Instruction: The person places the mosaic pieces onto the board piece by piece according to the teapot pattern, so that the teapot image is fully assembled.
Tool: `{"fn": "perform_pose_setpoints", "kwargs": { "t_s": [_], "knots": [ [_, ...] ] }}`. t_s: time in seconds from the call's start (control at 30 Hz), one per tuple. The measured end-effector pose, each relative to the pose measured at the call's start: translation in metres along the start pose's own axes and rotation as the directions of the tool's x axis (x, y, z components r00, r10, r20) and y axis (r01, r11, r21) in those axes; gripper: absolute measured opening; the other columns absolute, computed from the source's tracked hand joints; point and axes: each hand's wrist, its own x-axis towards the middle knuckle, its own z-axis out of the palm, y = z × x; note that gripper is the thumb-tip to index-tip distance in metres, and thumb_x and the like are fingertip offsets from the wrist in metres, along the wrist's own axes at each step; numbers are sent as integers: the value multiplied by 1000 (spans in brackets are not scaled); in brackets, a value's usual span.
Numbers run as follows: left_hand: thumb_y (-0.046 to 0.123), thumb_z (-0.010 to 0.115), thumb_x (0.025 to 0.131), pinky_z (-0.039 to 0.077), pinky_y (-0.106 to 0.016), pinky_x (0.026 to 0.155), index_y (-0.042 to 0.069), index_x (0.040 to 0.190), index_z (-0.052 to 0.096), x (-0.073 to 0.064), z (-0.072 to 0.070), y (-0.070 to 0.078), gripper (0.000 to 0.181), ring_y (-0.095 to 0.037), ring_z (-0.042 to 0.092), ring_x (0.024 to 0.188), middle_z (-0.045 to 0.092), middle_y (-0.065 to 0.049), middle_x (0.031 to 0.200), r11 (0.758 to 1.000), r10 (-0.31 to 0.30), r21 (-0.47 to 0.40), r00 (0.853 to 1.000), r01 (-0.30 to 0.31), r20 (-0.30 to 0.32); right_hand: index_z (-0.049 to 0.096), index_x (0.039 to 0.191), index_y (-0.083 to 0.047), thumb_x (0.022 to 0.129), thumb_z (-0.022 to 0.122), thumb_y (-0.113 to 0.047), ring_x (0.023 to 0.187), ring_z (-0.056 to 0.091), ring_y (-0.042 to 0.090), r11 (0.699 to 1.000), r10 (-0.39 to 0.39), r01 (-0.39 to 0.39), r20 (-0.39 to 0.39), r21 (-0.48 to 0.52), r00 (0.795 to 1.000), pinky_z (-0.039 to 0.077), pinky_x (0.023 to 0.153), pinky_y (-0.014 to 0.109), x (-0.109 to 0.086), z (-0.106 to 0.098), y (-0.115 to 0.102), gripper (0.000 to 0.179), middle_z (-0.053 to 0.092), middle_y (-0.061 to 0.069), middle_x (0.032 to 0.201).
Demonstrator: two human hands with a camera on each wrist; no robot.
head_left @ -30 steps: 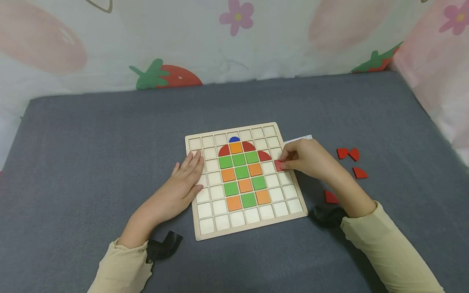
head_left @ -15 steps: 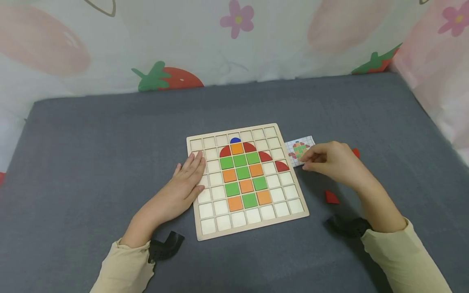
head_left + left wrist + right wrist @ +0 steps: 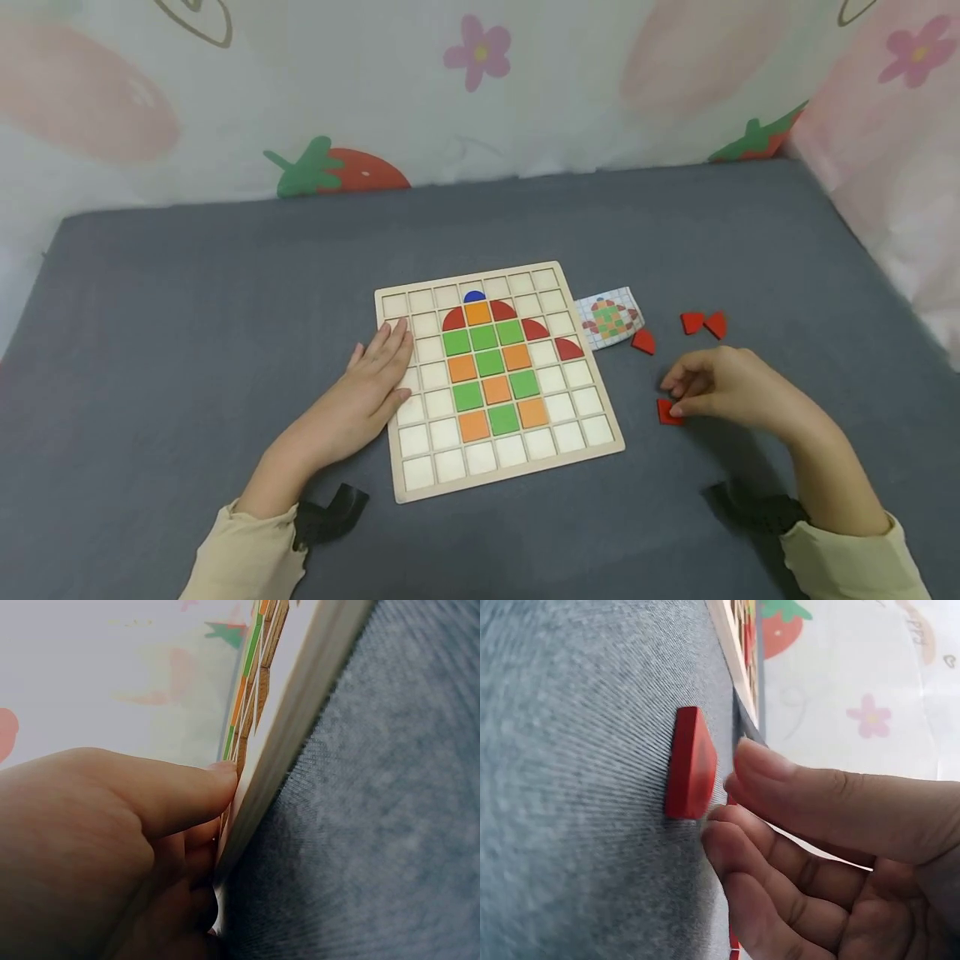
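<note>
My left hand point(image 3: 365, 389) lies flat on the left edge of a wooden grid board point(image 3: 510, 471); in the left wrist view, the thumb point(image 3: 187, 795) touches its rim. Green and orange square tiles, several red quarter-circle tiles and a blue half-circle tile point(image 3: 474, 296) sit in the cells. To the right of the board, my right hand point(image 3: 738, 392) hovers low over the cloth with thumb and fingers apart. Just beyond its fingertips a loose red quarter-circle tile point(image 3: 690, 766) lies on the cloth; a small gap shows between them in the right wrist view.
A printed pattern card point(image 3: 609, 317) lies against the board's right edge, with a red tile point(image 3: 642, 341) at its lower corner. Two more red tiles point(image 3: 692, 323) lie further right. Grey cloth point(image 3: 225, 333) covers the table; a patterned curtain point(image 3: 555, 92) hangs behind.
My right hand has let go of a red tile in a right-hand cell. It moved right past the card, then down to the loose red tile. My left hand stays on the board.
</note>
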Motion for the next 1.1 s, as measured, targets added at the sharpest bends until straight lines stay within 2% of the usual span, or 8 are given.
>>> {"fn": "perform_pose_setpoints", "kwargs": {
  "t_s": [0.13,0.53,0.87,1.1],
  "knots": [
    [13,44,100,5,-60,109,-7,147,16,-2,1,-1,58,-32,-3,143,5,-19,156,1000,0,-2,1000,0,-6,69,87,-9,74,79,-9,70,60,10,1000,-11,11,18,-10,1000,50,60,26,3,3,-2,17,63,-5,78],
    [13,45,100,6,-60,109,-6,147,17,-2,0,-1,58,-32,-2,143,6,-19,156,1000,10,-6,1000,-10,-12,65,81,-10,73,80,-9,63,57,7,999,-49,49,-9,-14,999,47,57,24,3,10,-5,17,60,-8,68],
    [13,44,100,5,-60,109,-6,147,16,0,0,-1,58,-32,-3,143,5,-19,156,1000,12,-9,1000,-12,-7,64,81,-11,72,80,-8,64,56,6,996,-74,73,-14,-45,997,47,57,25,2,10,-6,19,59,-9,69],
    [13,45,100,5,-59,109,-7,147,16,-1,1,0,58,-32,-1,143,6,-19,156,1000,8,-4,1000,-8,-12,62,81,-12,72,80,-8,63,56,6,997,-71,71,6,-24,997,47,57,25,3,9,-5,21,59,-8,69]
  ]
}}
